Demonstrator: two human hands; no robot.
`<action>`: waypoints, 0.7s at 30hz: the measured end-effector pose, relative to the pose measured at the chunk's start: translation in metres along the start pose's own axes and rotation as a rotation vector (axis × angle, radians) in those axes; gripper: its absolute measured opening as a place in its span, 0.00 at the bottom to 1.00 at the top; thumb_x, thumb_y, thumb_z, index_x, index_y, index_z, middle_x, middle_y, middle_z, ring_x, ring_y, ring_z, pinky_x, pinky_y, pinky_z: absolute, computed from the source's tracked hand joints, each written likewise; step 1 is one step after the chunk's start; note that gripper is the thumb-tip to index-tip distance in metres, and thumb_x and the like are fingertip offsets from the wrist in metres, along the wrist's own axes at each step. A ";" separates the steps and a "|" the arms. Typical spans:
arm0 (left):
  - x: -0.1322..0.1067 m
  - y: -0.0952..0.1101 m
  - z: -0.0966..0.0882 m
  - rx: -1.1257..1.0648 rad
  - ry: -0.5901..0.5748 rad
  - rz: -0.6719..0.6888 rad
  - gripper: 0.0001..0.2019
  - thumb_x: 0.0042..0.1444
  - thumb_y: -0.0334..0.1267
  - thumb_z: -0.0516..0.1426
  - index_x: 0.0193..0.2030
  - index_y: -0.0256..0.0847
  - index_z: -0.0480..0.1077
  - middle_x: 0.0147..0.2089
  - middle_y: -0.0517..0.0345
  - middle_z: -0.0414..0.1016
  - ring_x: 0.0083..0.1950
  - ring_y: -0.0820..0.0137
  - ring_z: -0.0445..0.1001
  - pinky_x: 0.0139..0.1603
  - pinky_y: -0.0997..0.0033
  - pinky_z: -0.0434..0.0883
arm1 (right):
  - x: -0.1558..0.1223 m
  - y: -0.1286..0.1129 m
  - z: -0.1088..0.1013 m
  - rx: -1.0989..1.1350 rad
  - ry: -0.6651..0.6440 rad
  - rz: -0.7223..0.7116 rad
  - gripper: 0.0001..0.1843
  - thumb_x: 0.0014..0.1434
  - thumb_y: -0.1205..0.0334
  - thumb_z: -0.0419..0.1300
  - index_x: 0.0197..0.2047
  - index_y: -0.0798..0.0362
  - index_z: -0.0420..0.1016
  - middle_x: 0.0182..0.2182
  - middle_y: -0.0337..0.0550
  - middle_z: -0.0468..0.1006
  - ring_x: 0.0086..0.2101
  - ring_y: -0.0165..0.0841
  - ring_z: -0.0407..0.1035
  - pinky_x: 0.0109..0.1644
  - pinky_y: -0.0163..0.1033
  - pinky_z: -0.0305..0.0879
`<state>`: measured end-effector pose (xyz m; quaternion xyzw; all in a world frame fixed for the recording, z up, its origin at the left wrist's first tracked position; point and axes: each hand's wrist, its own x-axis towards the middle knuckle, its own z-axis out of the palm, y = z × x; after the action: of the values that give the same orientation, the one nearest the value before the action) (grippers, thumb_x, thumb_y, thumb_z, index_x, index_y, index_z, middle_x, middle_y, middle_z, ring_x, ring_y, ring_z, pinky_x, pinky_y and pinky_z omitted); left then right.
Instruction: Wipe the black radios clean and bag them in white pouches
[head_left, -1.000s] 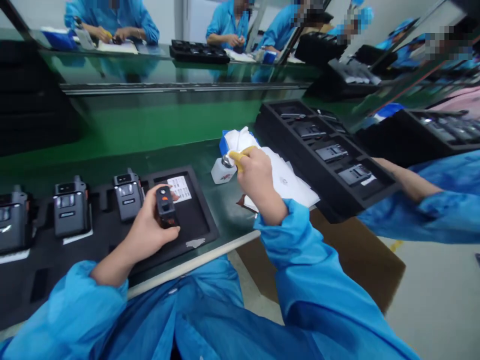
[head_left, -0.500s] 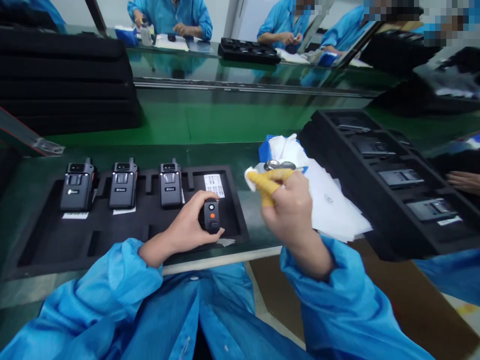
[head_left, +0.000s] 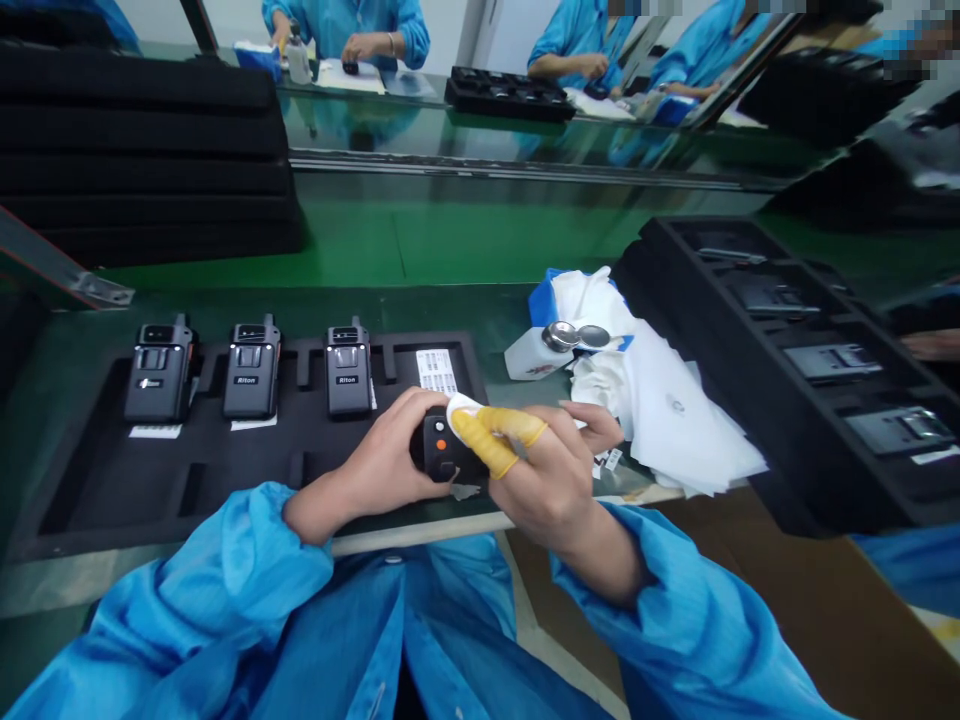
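Note:
My left hand point(head_left: 386, 455) is closed around a black two-way radio point(head_left: 442, 455), whose end with a white and an orange button faces me. Yellow finger cots cover two fingers of my right hand point(head_left: 544, 465). Those fingers pinch a white cloth point(head_left: 460, 408) and press it against the top edge of the radio. Beneath both hands lies a black foam tray point(head_left: 247, 470). Three more radios stand in its back row: a left one point(head_left: 159, 372), a middle one point(head_left: 253, 370) and a right one point(head_left: 349, 370). A white printed label point(head_left: 436, 371) lies in the tray's right compartment.
Right of the tray stand a white bottle with a metal lid point(head_left: 532, 355) and a blue box of wipes point(head_left: 544, 298), beside white sheets point(head_left: 679, 420). Stacked foam trays point(head_left: 750, 400) hold devices farther right. More trays point(head_left: 142, 150) rise at back left. Co-workers sit across the bench.
My right hand has moved left and down, bringing the cloth from mid-air onto the radio. The bottle and crumpled wipes behind it now show. The view has shifted slightly.

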<state>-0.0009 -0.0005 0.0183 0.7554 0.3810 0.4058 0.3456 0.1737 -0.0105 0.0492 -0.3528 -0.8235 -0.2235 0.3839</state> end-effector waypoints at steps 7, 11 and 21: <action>0.000 0.001 -0.003 -0.025 -0.019 -0.013 0.23 0.41 0.34 0.64 0.44 0.44 0.61 0.44 0.56 0.69 0.45 0.63 0.71 0.45 0.62 0.70 | 0.002 -0.007 0.002 0.099 -0.052 0.031 0.18 0.55 0.75 0.51 0.33 0.44 0.77 0.31 0.36 0.75 0.36 0.29 0.64 0.49 0.46 0.49; 0.001 0.002 -0.003 -0.035 -0.041 -0.019 0.26 0.39 0.32 0.64 0.46 0.44 0.62 0.45 0.56 0.70 0.46 0.63 0.71 0.46 0.62 0.70 | 0.002 -0.005 -0.002 0.163 -0.148 -0.004 0.19 0.54 0.75 0.51 0.31 0.43 0.78 0.30 0.34 0.75 0.34 0.28 0.64 0.49 0.45 0.49; 0.001 0.003 -0.004 0.017 -0.017 -0.030 0.25 0.41 0.29 0.62 0.48 0.44 0.61 0.45 0.57 0.69 0.46 0.64 0.70 0.47 0.63 0.69 | -0.006 0.012 0.001 0.086 -0.051 0.155 0.19 0.52 0.76 0.51 0.35 0.46 0.78 0.30 0.39 0.74 0.33 0.31 0.64 0.44 0.45 0.51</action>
<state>-0.0027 -0.0006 0.0227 0.7560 0.3926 0.3910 0.3485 0.1849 -0.0045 0.0447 -0.4040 -0.8123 -0.1484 0.3936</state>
